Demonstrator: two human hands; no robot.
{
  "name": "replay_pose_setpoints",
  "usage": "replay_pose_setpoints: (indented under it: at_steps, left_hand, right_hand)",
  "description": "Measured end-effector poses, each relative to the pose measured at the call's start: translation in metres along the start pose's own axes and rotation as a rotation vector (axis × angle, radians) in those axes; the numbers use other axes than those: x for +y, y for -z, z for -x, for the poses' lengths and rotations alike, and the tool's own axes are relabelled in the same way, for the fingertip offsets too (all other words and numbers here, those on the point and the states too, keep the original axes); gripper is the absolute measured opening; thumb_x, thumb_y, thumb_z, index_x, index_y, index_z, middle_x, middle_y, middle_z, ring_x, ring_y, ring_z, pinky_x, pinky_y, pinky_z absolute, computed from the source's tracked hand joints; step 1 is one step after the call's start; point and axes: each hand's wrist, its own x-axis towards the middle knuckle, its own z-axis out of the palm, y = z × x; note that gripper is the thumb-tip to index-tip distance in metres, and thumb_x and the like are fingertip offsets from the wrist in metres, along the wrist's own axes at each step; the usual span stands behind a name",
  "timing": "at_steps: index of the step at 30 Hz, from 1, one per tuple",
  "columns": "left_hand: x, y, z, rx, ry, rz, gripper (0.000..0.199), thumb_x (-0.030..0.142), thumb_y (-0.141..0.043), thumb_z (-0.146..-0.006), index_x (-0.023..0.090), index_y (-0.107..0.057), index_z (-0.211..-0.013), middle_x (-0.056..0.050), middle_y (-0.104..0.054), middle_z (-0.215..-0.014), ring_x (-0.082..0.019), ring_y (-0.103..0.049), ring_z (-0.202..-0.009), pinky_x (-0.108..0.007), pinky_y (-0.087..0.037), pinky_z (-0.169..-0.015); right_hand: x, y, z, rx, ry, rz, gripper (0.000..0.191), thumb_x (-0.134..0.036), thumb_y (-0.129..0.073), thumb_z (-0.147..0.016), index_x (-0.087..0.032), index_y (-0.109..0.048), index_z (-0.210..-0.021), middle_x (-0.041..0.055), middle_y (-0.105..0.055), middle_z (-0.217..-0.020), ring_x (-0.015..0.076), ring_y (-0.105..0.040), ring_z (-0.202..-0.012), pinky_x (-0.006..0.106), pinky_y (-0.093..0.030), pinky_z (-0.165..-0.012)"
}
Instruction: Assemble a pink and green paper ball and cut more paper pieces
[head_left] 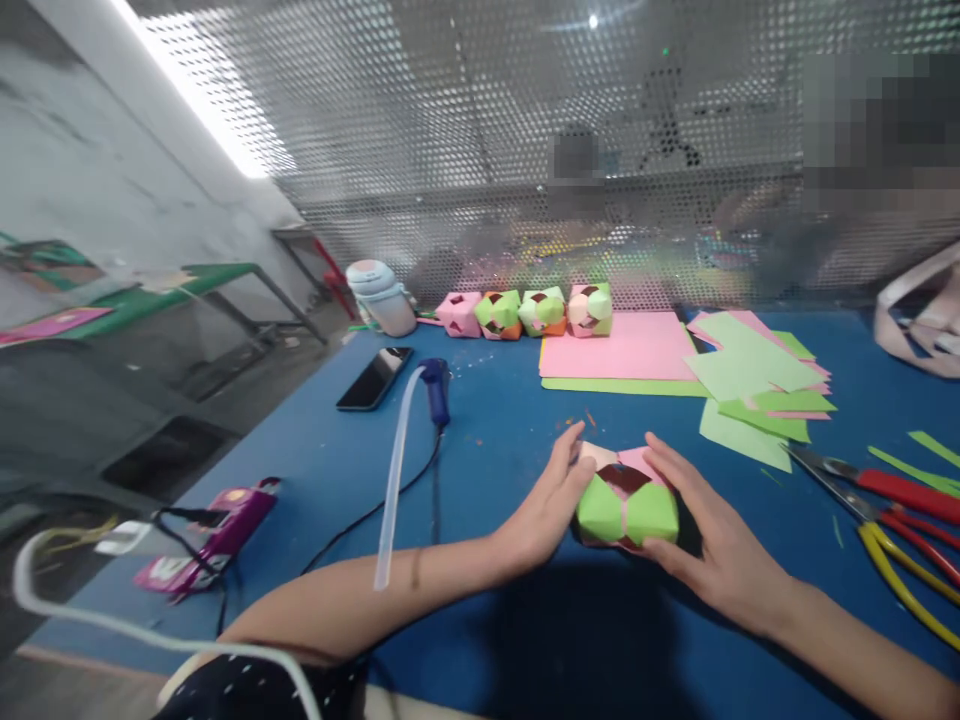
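The paper cube (628, 508) is held at the desk (495, 420) between the left hand (541, 518) and right hand (726, 550), each grip loosely curled on one side. It should be pressed softly, so no folds get crushed.

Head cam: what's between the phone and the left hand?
In the head view, the blue glue gun sits between the phone and the left hand, which touches the folded paper box.
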Motion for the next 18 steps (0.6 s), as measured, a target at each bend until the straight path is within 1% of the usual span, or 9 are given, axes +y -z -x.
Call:
replay_pose_setpoints:
  at_steps: [3, 5, 7, 9, 12, 15, 18]
  left_hand:
    - [0.000, -0.004, 0.000, 0.004, 0.034, 0.033, 0.070, 0.060, -0.037, -0.095, 0.019, -0.024, -0.150, -0.014, -0.028, -0.159, -0.028, -0.026, -0.147, -0.049, -0.019, -0.122]
    - [-0.001, -0.005, 0.002, 0.003, 0.031, 0.027, 0.067, 0.059, -0.038, -0.095, 0.019, -0.028, -0.148, -0.013, -0.035, -0.155, -0.028, -0.033, -0.143, -0.050, -0.022, -0.121]
    - [-0.002, -0.006, 0.003, 0.004, 0.022, 0.021, 0.063, 0.058, -0.039, -0.095, 0.021, -0.033, -0.146, -0.012, -0.042, -0.150, -0.028, -0.039, -0.139, -0.050, -0.025, -0.120]
    - [-0.001, -0.007, 0.004, -0.002, 0.016, 0.022, 0.061, 0.057, -0.040, -0.095, 0.021, -0.035, -0.145, -0.012, -0.045, -0.147, -0.027, -0.042, -0.137, -0.049, -0.028, -0.119]
    - [0.001, -0.007, 0.002, -0.007, 0.002, 0.030, 0.060, 0.057, -0.039, -0.096, 0.021, -0.036, -0.144, -0.011, -0.046, -0.146, -0.027, -0.042, -0.136, -0.047, -0.030, -0.118]
    - [0.005, -0.003, -0.007, 0.026, -0.058, 0.003, 0.060, 0.055, -0.039, -0.096, 0.020, -0.037, -0.144, -0.012, -0.041, -0.150, -0.027, -0.038, -0.140, -0.047, -0.027, -0.119]
    - [0.007, 0.004, -0.018, 0.081, -0.140, -0.049, 0.062, 0.052, -0.041, -0.097, 0.017, -0.033, -0.147, -0.013, -0.036, -0.154, -0.026, -0.033, -0.143, -0.046, -0.023, -0.121]
  right_hand:
    - [-0.003, -0.002, 0.005, 0.002, -0.113, 0.023, 0.076, -0.047, -0.057, -0.091, -0.029, -0.018, -0.154, 0.0102, -0.023, -0.161, 0.0324, -0.028, -0.145, 0.055, -0.035, -0.114]
    - [-0.003, -0.006, 0.008, 0.000, -0.186, 0.017, 0.077, -0.048, -0.055, -0.091, -0.030, -0.016, -0.154, 0.0090, -0.023, -0.161, 0.0331, -0.029, -0.145, 0.056, -0.037, -0.113]
    - [-0.001, -0.010, 0.011, -0.005, -0.228, -0.002, 0.078, -0.050, -0.055, -0.090, -0.031, -0.016, -0.155, 0.0084, -0.024, -0.161, 0.0340, -0.031, -0.144, 0.057, -0.038, -0.111]
    - [0.004, -0.013, 0.012, -0.005, -0.241, -0.037, 0.077, -0.050, -0.055, -0.090, -0.032, -0.016, -0.154, 0.0082, -0.027, -0.160, 0.0342, -0.033, -0.143, 0.057, -0.039, -0.110]
    - [0.008, -0.014, 0.009, 0.012, -0.249, -0.099, 0.076, -0.049, -0.055, -0.090, -0.032, -0.018, -0.154, 0.0084, -0.028, -0.159, 0.0339, -0.034, -0.143, 0.057, -0.039, -0.110]
    - [0.007, -0.011, -0.004, 0.036, -0.222, -0.140, 0.076, -0.048, -0.057, -0.090, -0.033, -0.019, -0.154, 0.0078, -0.025, -0.161, 0.0338, -0.030, -0.144, 0.057, -0.037, -0.112]
    - [0.007, -0.010, -0.021, 0.064, -0.169, -0.153, 0.076, -0.045, -0.057, -0.091, -0.034, -0.016, -0.154, 0.0063, -0.020, -0.162, 0.0323, -0.025, -0.147, 0.058, -0.031, -0.115]
